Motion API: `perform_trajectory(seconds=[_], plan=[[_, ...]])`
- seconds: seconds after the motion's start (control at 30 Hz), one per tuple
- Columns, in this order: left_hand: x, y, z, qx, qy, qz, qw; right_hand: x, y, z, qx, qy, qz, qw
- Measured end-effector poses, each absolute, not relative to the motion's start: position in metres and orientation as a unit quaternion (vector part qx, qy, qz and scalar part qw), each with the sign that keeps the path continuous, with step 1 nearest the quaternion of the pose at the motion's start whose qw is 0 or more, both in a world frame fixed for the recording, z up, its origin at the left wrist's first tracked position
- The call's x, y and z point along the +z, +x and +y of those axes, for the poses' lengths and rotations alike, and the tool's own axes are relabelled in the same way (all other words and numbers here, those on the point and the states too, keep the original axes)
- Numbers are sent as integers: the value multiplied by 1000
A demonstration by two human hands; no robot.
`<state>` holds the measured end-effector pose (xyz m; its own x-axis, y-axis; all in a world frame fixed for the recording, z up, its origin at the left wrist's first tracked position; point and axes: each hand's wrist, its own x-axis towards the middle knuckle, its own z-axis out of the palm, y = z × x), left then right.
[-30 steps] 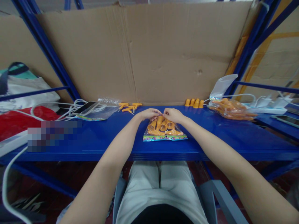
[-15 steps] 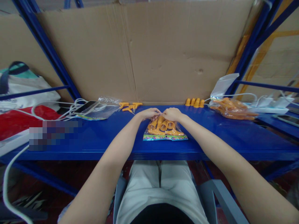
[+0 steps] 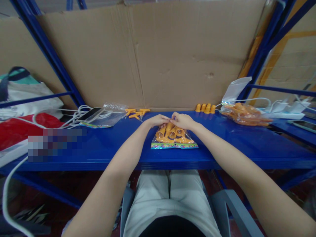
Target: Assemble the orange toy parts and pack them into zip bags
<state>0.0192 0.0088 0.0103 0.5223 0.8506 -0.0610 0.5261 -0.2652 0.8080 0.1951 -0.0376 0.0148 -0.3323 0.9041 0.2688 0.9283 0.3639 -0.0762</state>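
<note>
A clear plastic bag with a colourful printed edge lies on the blue table in front of me, that edge toward me. Inside it show several orange plastic cups and orange handle-shaped pieces. My left hand is closed at the bag's far end, its fingers pinching the plastic there. Right beside it, my right hand is closed on the same far end, fingertips nearly touching the left ones. The far edge of the bag is mostly hidden under both hands.
Orange T-shaped handles with chains lie at the back left. Several small orange cups stand at the back right, near a bag of orange pieces. A flat clear bag, a phone and white cables lie left. Cardboard walls the back.
My right hand's fingers have shifted slightly along the bag's far end, the knuckles a little higher. My left hand and the bag stay almost in place.
</note>
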Motion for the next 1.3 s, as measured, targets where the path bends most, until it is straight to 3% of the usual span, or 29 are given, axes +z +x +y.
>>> perform_trajectory(seconds=[0.13,0.7,1.0,1.3], plan=[[8,19,12,206,767,444,415,13,194,-39,-52,-579,-796,166],[12,22,4,197,777,442,403,18,198,-38,-60,-567,-814,114],[15,21,4,175,808,430,364,18,210,-34,2,-497,-854,153],[15,23,6,158,813,443,344,18,204,-37,-10,-539,-824,177]])
